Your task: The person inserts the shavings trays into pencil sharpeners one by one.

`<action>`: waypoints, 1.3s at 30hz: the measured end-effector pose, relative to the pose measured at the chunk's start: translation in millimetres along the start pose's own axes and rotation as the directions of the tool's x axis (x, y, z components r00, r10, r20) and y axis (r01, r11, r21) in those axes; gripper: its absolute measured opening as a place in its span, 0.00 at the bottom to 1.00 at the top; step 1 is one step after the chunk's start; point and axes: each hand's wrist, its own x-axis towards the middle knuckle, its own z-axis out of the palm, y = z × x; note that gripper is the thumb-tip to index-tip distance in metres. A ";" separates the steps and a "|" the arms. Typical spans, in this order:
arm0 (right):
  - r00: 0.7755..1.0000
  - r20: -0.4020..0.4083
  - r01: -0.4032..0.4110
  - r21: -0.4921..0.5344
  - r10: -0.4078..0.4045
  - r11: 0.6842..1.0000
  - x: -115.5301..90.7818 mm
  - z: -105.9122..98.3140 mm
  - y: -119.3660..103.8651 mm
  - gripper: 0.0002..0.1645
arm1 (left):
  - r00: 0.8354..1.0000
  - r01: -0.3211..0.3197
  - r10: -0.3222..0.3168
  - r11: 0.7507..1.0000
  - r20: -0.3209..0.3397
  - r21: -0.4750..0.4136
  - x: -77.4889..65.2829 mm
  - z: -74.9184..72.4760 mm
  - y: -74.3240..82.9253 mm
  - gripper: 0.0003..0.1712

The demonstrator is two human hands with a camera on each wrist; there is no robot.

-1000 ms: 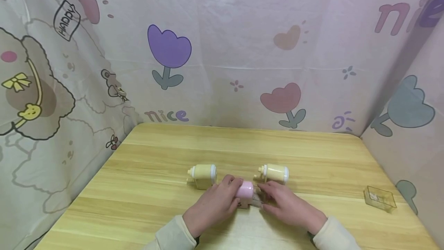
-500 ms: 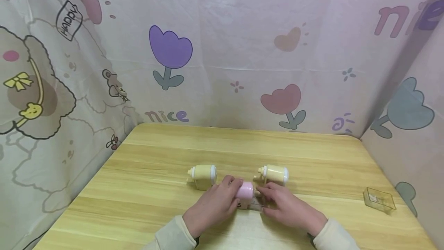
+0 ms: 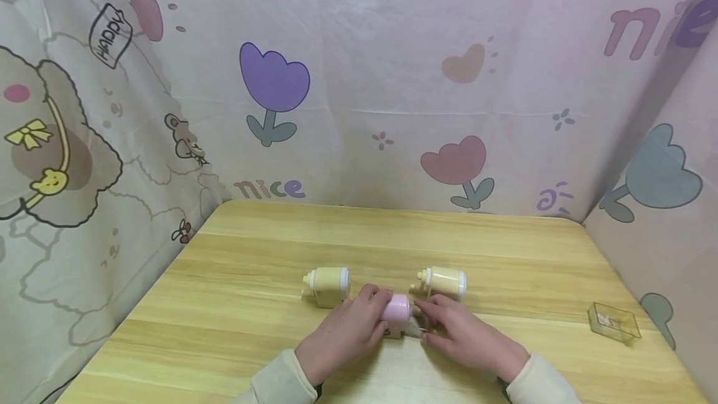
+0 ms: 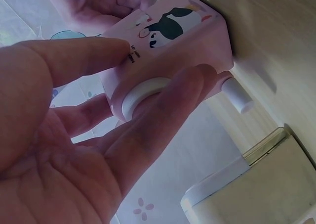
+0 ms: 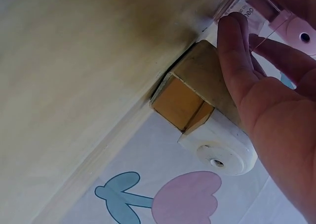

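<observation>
A pink pencil sharpener (image 3: 396, 308) with a cartoon dog printed on it stands at the table's front middle. My left hand (image 3: 344, 329) holds it from the left; in the left wrist view, fingers and thumb span its body (image 4: 210, 48). A white crank knob (image 4: 238, 95) sticks out beside those fingers. At the sharpener's right end, my right hand (image 3: 471, 332) pinches a clear plastic drawer (image 3: 414, 328) between thumb and fingers. In the right wrist view, the labelled drawer (image 5: 252, 11) is at the pink body (image 5: 298, 31); fingers partly hide it.
Two yellow pencil sharpeners lie just behind my hands, one at left (image 3: 331, 285) and one at right (image 3: 445, 280). The right one shows an open slot (image 5: 177, 103) in the right wrist view. A see-through yellow drawer (image 3: 614, 323) sits near the table's right edge.
The right hand's fingers and the clear drawer shift slightly at the pink sharpener's right end. The left hand and the yellow sharpeners stay in place.
</observation>
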 end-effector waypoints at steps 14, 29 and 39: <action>1.000 0.029 -0.009 -0.016 0.010 1.000 0.2 -2.8 0.3 0.37 | 1.000 -0.009 0.009 1.000 -0.006 0.003 0.3 0.5 -0.6 0.24; 1.000 0.025 -0.005 -0.023 0.005 1.000 -1.3 -2.4 -1.8 0.36 | 1.000 0.004 -0.004 1.000 0.017 -0.022 -0.3 -0.9 0.3 0.25; 1.000 0.021 -0.017 0.007 0.017 1.000 -2.2 -1.2 -2.5 0.35 | 1.000 -0.001 0.002 1.000 0.009 -0.026 -0.5 0.2 -0.6 0.23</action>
